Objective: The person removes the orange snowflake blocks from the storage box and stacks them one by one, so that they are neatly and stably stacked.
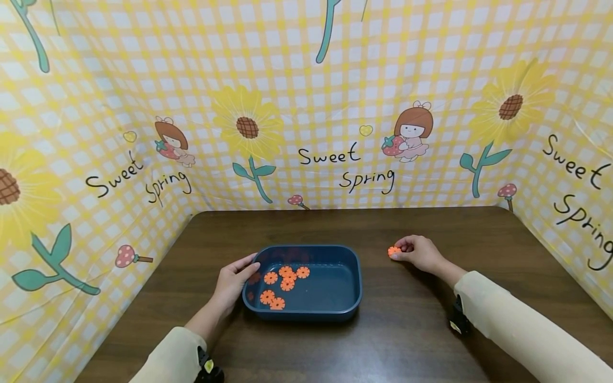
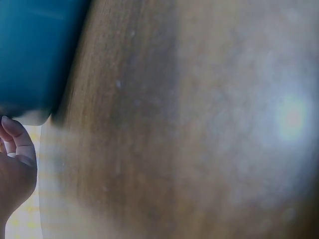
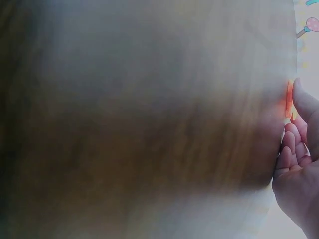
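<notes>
A dark blue rectangular plastic basin [image 1: 330, 290] stands on the table, left of centre in the head view. Several orange notched discs [image 1: 303, 272], shaped like flowers with a small centre hole, lie in its left half, some overlapping. My left hand [image 1: 229, 284] grips the basin's left wall, thumb over the rim and fingers outside. To the right of the basin, my right hand [image 1: 422, 254] pinches one orange notched disc [image 1: 394, 251] between thumb and fingers. The right wrist view shows this disc [image 3: 289, 99] edge-on at the fingertips. The left wrist view catches only part of the basin [image 2: 37, 55].
The brown wood-grain table [image 1: 402, 330] carries the basin. A yellow-and-white checked cloth [image 1: 287, 64] with printed flowers and lettering hangs along the back and both sides. Dark wrist devices [image 1: 458, 316] sit at the cream sleeves.
</notes>
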The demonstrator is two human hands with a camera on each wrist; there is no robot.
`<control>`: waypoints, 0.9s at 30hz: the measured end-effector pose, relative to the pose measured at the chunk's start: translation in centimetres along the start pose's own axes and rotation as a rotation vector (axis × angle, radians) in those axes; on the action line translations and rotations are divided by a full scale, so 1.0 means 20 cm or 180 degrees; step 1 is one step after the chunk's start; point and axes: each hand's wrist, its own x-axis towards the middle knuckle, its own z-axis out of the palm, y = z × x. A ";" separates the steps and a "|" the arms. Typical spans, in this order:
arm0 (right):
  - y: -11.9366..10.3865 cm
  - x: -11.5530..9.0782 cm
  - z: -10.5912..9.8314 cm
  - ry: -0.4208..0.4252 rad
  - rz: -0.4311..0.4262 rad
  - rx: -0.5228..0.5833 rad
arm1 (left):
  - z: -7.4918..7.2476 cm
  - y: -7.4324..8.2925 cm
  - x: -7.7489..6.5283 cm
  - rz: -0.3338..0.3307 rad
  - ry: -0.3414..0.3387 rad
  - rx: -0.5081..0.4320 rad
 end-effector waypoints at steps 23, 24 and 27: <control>0.00 0.00 -0.01 0.0030 0.0001 0.0186 | 0.00 0.00 -0.01 -0.0031 0.0024 -0.0035; -0.01 0.00 -0.01 0.0055 0.0009 0.0208 | 0.00 0.00 -0.01 -0.0031 0.0023 -0.0035; -0.03 0.00 -0.02 0.0141 -0.0019 0.0267 | 0.00 0.01 -0.01 -0.0027 -0.0001 -0.0036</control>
